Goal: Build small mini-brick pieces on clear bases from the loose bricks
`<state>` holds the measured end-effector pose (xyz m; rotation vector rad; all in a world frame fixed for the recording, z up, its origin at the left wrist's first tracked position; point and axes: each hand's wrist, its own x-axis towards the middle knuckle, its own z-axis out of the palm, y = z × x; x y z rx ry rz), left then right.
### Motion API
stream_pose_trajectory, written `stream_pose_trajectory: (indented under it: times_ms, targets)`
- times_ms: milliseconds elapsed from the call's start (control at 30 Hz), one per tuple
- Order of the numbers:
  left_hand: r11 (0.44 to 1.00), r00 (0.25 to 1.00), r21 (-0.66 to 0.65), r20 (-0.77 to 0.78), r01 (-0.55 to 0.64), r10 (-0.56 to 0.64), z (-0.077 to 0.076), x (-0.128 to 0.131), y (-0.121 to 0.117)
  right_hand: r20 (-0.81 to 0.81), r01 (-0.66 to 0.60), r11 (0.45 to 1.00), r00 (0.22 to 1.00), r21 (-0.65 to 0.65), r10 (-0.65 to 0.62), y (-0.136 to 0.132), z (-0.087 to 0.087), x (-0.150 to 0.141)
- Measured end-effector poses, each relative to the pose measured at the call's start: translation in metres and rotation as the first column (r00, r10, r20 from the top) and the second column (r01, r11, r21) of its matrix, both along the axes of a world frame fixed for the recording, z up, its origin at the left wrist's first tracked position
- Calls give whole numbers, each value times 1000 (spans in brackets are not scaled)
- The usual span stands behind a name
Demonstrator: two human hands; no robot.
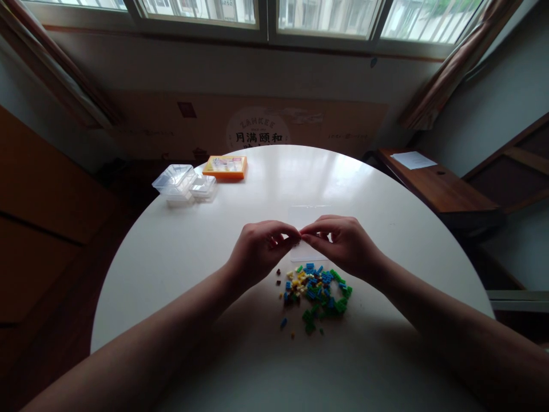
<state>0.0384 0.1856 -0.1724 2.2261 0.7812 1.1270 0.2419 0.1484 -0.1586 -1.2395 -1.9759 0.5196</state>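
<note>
My left hand (265, 243) and my right hand (337, 239) meet at their fingertips above the middle of the white table. Thumb and forefinger of each are pinched together. Whatever sits between the fingertips is too small and dark to make out. Under the hands lies a clear, thin plastic sheet or plate (312, 252), partly covered by them. Closer to me is a loose pile of small building bricks (317, 289) in blue, green, yellow, cream and dark brown. A few single bricks lie apart at the pile's left and front edges.
Clear plastic boxes (174, 180) stand at the table's far left edge, with an orange box (225, 167) beside them. The round white table (171, 274) fills the foreground. A brown wooden desk (441, 183) holding white paper (414, 160) is at right, beyond the table.
</note>
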Motion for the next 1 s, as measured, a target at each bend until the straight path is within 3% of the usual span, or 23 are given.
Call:
stream_pose_trajectory:
  times_ms: [267, 500, 600, 700, 800, 867, 1000]
  targets:
    - [998, 1000, 63, -7, 24, -23, -2, -1, 3, -62, -58, 997, 997, -46, 55, 2, -3, 0]
    - [964, 998, 261, -16, 58, -56, 1, -3, 4, -161, -125, 988, 981, -91, 110, 5, -4, 0]
    - [960, 997, 268, -37, 80, -73, 2, -5, 4, -154, -142, 982, 980, -126, 122, 5, -1, 3]
    - [974, 997, 228, -83, 23, -4, 0, -7, 7, 47, -65, 997, 997, -42, 67, 7, -1, 9]
    - [983, 980, 181, -192, -24, 59, -4, -8, 11, 365, -28, 997, 931, 76, -2, 10, -3, 14]
    - [988, 961, 148, -264, -39, 78, -6, -8, 14, 507, -66, 995, 862, 79, 17, 11, -4, 15]
    - [997, 926, 72, -371, -42, 66, -8, -5, 14, 608, -85, 996, 792, 15, 58, 13, -7, 12]
